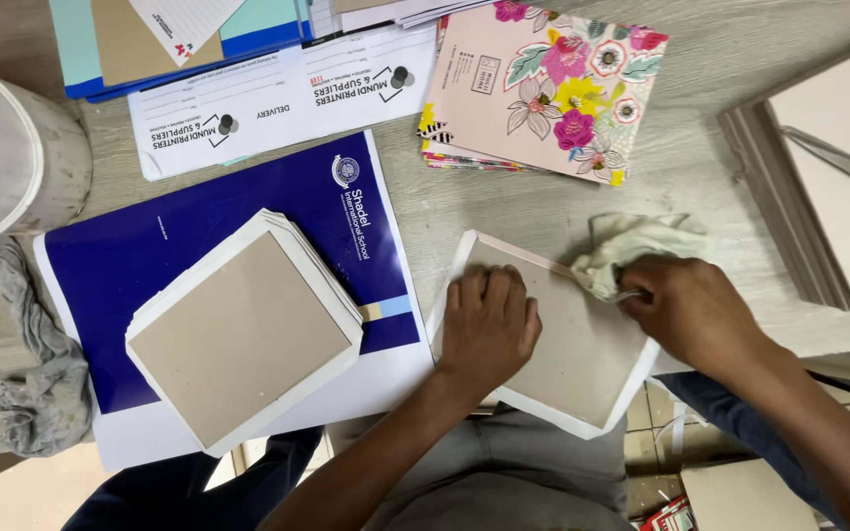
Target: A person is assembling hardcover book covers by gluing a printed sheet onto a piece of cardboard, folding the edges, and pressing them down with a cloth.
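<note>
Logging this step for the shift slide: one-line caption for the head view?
Left hand flat on white-edged grey card panel; right hand presses crumpled cream cloth at its edge.

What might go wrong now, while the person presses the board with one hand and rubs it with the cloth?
1. The board overhangs the table edge toward the lap, so hard rubbing may tip or slide it, though the left hand pins it.
2. The cloth in the right hand could wrinkle the white border.
3. The left forearm might nudge the nearby stack of boards.
</note>
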